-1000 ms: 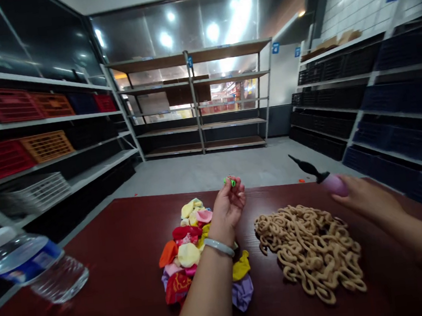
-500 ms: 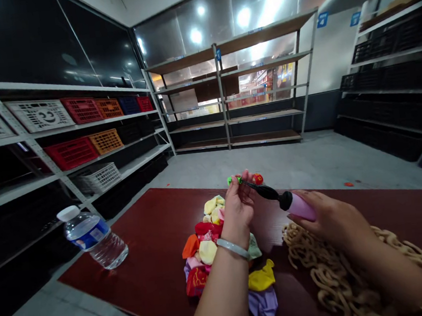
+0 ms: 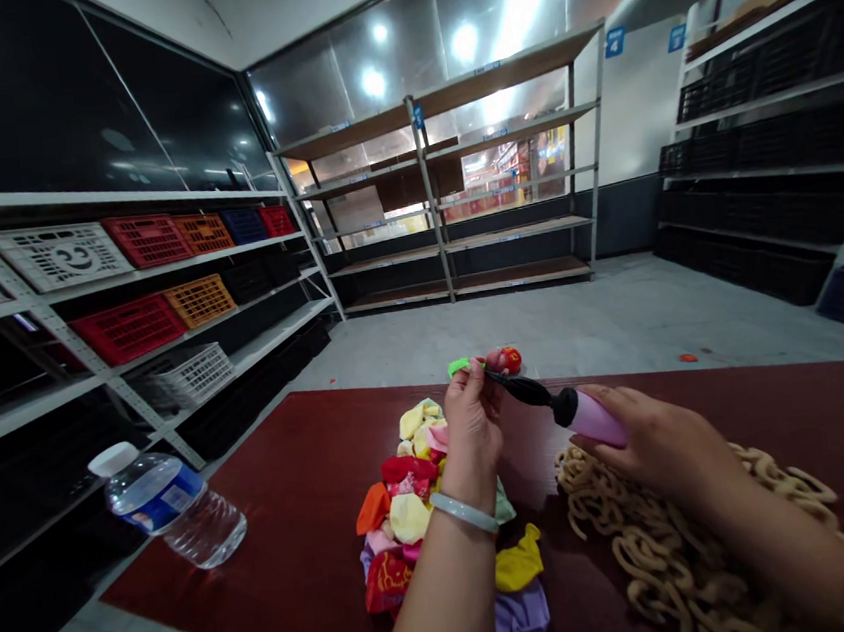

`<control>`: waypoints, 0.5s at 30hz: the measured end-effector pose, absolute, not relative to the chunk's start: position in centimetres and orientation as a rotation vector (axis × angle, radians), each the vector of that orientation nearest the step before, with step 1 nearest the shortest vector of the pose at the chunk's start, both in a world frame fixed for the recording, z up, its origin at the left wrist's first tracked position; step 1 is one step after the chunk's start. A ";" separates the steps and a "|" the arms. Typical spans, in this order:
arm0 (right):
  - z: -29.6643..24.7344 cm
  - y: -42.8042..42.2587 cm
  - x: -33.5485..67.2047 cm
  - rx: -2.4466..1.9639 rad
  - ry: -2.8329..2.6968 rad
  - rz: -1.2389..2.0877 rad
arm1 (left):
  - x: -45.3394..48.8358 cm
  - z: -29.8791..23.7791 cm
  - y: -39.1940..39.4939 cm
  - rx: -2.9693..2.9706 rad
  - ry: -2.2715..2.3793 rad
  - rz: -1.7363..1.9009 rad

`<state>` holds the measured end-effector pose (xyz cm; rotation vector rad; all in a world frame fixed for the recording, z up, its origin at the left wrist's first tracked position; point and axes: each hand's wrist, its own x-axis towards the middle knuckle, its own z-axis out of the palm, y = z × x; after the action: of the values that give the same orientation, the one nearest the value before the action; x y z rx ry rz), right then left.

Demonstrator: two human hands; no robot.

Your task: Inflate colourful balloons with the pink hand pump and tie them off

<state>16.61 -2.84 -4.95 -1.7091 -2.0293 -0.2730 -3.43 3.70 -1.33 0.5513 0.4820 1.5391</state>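
My left hand (image 3: 472, 421) is raised above the dark red table (image 3: 305, 489), pinching a small green balloon (image 3: 459, 365) by its neck. My right hand (image 3: 651, 443) grips a pink hand pump (image 3: 590, 416) whose black nozzle points left and meets the balloon at my left fingertips. A red spot shows just past the fingers. Below my left wrist lies a heap of limp coloured balloons (image 3: 411, 498). Under my right forearm spreads a pile of tan curled loops (image 3: 718, 546).
A water bottle (image 3: 166, 504) lies on its side at the table's left edge. Metal shelves with red, orange and white crates (image 3: 129, 327) line the left wall. Wooden shelving (image 3: 455, 202) stands at the back, dark shelves (image 3: 770, 179) on the right, grey floor between.
My right hand swung the pump in from the right until its nozzle reached the balloon in my left fingers. The view turned left and tilted slightly; the bottle now appears further right.
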 end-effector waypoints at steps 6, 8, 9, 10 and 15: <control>-4.9 -2.8 16.7 -1.684 -1.995 -0.294 | -2.8 -1.9 3.5 0.621 0.486 1.451; -4.8 -2.8 16.8 -1.684 -1.990 -0.290 | -2.3 -2.0 3.3 0.599 0.493 1.446; -4.8 -2.8 16.8 -1.687 -1.991 -0.285 | -2.1 -2.0 3.1 0.585 0.503 1.452; -4.8 -2.8 16.8 -1.691 -1.991 -0.280 | -1.9 -2.1 3.0 0.574 0.517 1.460; -4.8 -2.8 17.0 -1.689 -1.986 -0.275 | -1.5 -2.0 2.7 0.581 0.595 1.482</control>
<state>17.00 -2.83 -4.82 -1.6895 -1.9863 -0.2747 -1.48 2.75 -2.04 0.5808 0.5953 1.4818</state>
